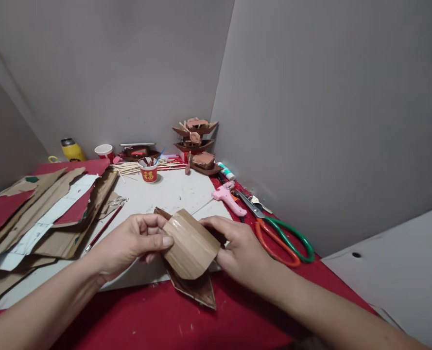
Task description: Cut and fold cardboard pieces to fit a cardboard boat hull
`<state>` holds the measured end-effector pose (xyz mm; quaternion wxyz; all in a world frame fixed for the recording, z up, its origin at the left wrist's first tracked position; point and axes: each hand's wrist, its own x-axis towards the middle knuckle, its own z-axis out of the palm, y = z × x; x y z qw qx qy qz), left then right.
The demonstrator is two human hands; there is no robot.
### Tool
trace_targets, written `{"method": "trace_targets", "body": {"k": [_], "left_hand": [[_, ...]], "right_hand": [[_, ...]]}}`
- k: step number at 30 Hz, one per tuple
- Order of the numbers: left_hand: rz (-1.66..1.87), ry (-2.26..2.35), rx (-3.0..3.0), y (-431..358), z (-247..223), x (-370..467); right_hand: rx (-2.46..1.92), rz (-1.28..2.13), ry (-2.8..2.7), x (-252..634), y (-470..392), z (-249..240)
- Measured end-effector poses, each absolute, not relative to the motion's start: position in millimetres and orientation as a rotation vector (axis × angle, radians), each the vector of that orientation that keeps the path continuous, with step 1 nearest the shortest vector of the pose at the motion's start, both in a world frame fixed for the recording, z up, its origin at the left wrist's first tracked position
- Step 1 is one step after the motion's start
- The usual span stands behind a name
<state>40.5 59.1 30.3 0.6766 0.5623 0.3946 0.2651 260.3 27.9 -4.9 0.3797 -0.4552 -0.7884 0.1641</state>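
Observation:
A curved piece of tan cardboard arches over a dark brown cardboard boat, whose pointed end sticks out below it. My left hand pinches the left edge of the curved piece, thumb on top. At its right edge, my right hand grips the piece, and perhaps the boat's side too; its fingertips are partly hidden behind the cardboard. Both things are held just above the front edge of a white board on a red cloth.
Stacked cardboard and a pencil lie left. Large scissors and a pink glue gun lie right. Behind are a red paper cup, wooden sticks, brown model boats and a yellow bottle.

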Motion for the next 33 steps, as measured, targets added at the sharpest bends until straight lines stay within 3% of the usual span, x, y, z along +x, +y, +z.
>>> {"method": "trace_targets", "body": {"k": [4, 20, 33], "left_hand": [[0.485, 0.907, 1.343, 78.6, 28.7, 34.0], [0.206, 0.996, 1.792, 94.0, 3.4, 23.6], [-0.061, 0.786, 1.389, 100.8, -7.2, 22.0]], "right_hand": [[-1.310, 0.658, -2.022, 252.0, 26.5, -4.9], [-1.548, 0.521, -2.268, 242.7, 32.4, -29.3], [-1.529, 0.519, -2.298, 245.9, 30.9, -42.7]]}}
